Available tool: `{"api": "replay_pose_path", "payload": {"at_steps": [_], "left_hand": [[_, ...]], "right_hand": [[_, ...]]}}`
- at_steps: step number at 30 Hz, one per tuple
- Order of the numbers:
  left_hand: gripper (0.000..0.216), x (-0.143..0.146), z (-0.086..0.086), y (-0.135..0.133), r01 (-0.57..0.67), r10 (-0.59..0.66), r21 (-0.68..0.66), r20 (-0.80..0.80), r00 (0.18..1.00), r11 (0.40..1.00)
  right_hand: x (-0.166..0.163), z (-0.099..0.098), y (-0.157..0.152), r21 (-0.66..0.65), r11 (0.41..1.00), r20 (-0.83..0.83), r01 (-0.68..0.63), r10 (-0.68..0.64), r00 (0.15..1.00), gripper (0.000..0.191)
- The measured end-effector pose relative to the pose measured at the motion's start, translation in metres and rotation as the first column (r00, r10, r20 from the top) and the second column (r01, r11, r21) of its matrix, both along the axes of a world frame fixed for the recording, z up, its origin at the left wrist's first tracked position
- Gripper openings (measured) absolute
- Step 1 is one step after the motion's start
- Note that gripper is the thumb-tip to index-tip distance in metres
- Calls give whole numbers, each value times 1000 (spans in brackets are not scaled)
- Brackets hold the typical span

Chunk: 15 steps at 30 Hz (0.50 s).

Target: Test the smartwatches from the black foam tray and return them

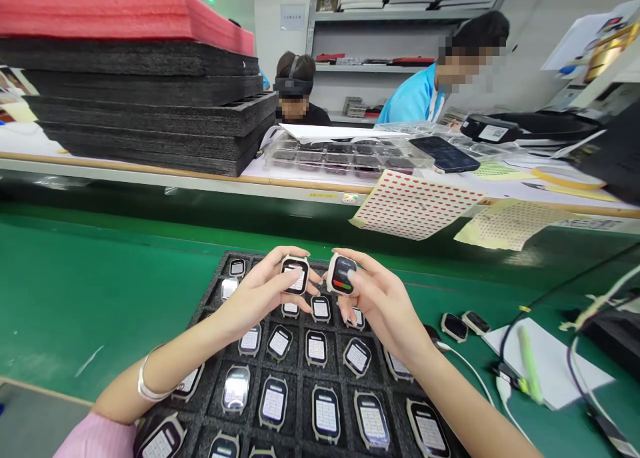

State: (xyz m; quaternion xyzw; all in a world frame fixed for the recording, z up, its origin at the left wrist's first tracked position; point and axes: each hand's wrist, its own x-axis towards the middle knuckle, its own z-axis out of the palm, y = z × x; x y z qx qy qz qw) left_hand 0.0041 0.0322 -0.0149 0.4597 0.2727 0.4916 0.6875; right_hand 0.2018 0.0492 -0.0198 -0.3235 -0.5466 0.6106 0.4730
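My left hand [260, 295] pinches a small watch body [295, 275] whose lit screen shows a white grid. My right hand [375, 301] grips a second watch body [342, 274] with a dark screen showing red and green bars. Both hands hover over a black foam tray [207, 298] on the green belt. Several more watch bodies with lit screens sit in the tray's pockets. A bracelet circles my left wrist.
Two loose watch bodies [464, 325] lie on the green belt right of the tray, beside cables, a white pad and a green pen [529, 361]. A stack of foam trays [140, 91], clear plastic trays, a phone [444, 153] and dotted sticker sheets [415, 205] sit on the far shelf. Two people work beyond it.
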Motion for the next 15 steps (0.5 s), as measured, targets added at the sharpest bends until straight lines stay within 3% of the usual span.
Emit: {"api": "replay_pose_path", "payload": {"at_steps": [3, 5, 15], "left_hand": [[20, 0, -3, 1, -33, 38, 114, -44, 998, 993], [19, -1, -3, 0, -51, 61, 155, -65, 996, 987], [40, -5, 4, -8, -25, 25, 73, 13, 1000, 997]], "right_hand": [[0, 2, -3, 2, 998, 22, -61, 61, 998, 60], [-1, 3, -4, 16, 998, 38, -60, 59, 997, 65], [0, 2, -7, 46, 996, 23, -79, 78, 997, 45]]}}
